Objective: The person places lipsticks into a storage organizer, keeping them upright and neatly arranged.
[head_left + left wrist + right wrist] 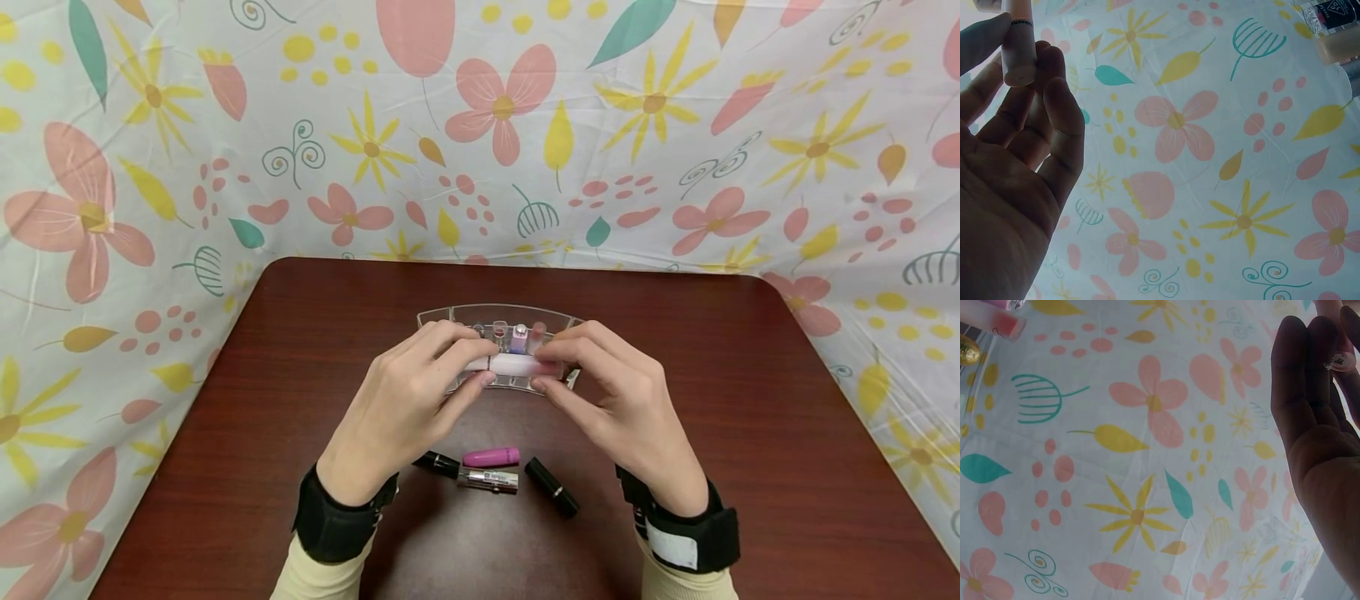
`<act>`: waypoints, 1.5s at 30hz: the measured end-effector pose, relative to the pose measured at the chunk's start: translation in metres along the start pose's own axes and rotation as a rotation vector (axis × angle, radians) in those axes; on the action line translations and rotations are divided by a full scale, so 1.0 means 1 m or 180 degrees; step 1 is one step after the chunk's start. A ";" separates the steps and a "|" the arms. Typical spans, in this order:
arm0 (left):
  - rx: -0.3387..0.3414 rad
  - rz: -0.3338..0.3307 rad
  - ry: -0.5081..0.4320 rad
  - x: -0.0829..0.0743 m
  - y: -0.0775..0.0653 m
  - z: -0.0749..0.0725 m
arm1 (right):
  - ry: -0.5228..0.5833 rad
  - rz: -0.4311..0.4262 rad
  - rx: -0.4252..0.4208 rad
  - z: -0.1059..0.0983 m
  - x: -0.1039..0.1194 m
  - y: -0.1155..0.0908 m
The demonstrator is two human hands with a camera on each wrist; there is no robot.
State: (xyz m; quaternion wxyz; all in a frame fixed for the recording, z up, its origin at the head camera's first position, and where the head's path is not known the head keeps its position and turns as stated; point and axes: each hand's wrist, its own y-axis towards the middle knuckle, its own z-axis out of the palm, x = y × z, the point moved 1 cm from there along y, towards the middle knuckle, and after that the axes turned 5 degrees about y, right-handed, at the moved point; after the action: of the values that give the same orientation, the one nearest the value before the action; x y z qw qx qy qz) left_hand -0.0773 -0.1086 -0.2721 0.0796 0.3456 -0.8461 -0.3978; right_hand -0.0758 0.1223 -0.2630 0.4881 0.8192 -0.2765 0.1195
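Note:
Between both hands lies a level lip gloss tube point(513, 365), with a white middle and a pinkish right end. My left hand point(408, 392) pinches its left end between thumb and fingers; the left wrist view shows that pale, rounded end point(1020, 59). On the other side, my right hand point(622, 396) pinches the pink end, whose round base point(1340, 362) shows in the right wrist view. Behind the tube and overlapped by it is a clear curved organizer point(431, 317). Several small cosmetics stand inside, among them a purple-and-silver tube point(519, 337). Fingers hide parts of the organizer.
Nearer the body on the dark wood table point(262, 467) lie a magenta tube point(491, 457), a silver lipstick point(487, 480) and a black tube point(551, 487). Another black tube point(438, 464) sits beside the left wrist. A flowered cloth point(352, 167) hangs behind the table.

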 end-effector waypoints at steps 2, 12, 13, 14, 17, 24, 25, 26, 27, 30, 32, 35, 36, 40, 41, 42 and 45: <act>0.0009 -0.0002 0.0011 0.000 0.000 0.000 | 0.0005 0.0006 0.0007 0.000 0.000 0.000; 0.0026 0.0038 0.0071 -0.002 0.000 0.002 | 0.0089 -0.0087 -0.0199 0.000 0.001 0.001; 0.0025 0.0056 0.0078 -0.003 0.000 0.002 | 0.0141 -0.0099 -0.0264 0.000 0.001 0.001; 0.0026 0.0075 0.0084 -0.004 0.000 0.003 | 0.0195 -0.0106 -0.0329 0.000 0.001 0.002; 0.0041 0.0129 0.0105 -0.006 0.001 0.004 | 0.0335 -0.0104 -0.0501 0.000 0.002 0.002; 0.0088 0.0143 0.0078 -0.009 0.002 0.006 | 0.0805 0.0057 -0.0618 0.001 -0.003 0.000; 0.0096 0.0142 0.0088 -0.009 0.002 0.007 | 0.0934 0.0100 -0.0620 0.001 -0.004 0.000; 0.0105 0.0141 0.0093 -0.010 0.002 0.007 | 0.1077 0.0150 -0.0619 0.002 -0.005 0.000; 0.0112 0.0143 0.0097 -0.010 0.001 0.008 | 0.1233 0.0202 -0.0626 0.003 -0.006 -0.001; 0.0154 0.0151 0.0084 -0.012 0.001 0.009 | 0.1616 0.0337 -0.0684 0.007 -0.008 -0.001; 0.0191 0.0170 0.0062 -0.014 0.000 0.010 | 0.1787 0.0430 -0.0735 0.010 -0.009 0.000; 0.0244 0.0190 0.0024 -0.015 0.000 0.013 | 0.1908 0.0531 -0.0808 0.015 -0.009 0.001; 0.0265 0.0193 0.0013 -0.015 -0.001 0.014 | 0.1950 0.0561 -0.0823 0.017 -0.009 0.001; 0.0363 0.0158 0.0039 -0.015 -0.002 0.017 | 0.2060 0.0775 -0.0821 0.021 -0.010 0.001; 0.0387 0.0152 0.0091 -0.015 -0.002 0.017 | 0.2053 0.0867 -0.0796 0.021 -0.010 0.000; 0.0403 0.0152 0.0146 -0.014 -0.002 0.018 | 0.2035 0.0972 -0.0759 0.021 -0.011 0.000; 0.0412 0.0160 0.0330 -0.013 -0.002 0.021 | 0.1927 0.1283 -0.0555 0.023 -0.013 -0.002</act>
State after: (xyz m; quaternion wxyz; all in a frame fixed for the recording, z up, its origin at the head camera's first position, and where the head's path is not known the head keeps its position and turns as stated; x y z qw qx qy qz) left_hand -0.0754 -0.0881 -0.2859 0.1107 0.3488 -0.8732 -0.3218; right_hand -0.0875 0.1079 -0.2819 0.5824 0.6312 -0.2846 0.4260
